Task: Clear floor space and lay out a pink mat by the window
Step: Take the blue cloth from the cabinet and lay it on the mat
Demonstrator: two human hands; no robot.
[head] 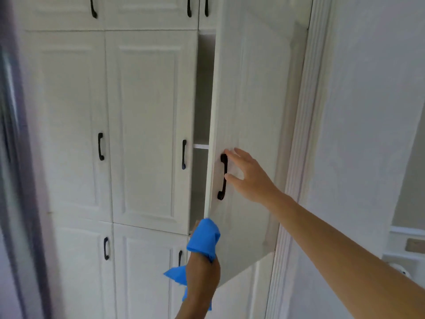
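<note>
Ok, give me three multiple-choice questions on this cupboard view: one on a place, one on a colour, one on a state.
1. Where is the right hand? A. at a door's handle B. on the wall C. on the floor
2. What colour is the cloth in the left hand? A. pink B. white C. blue
3. The door at the right hand is: A. shut B. ajar C. removed

Answers: 1 A, its fingers reach the black handle; 2 C, the cloth is bright blue; 3 B, a gap shows a shelf inside.
</note>
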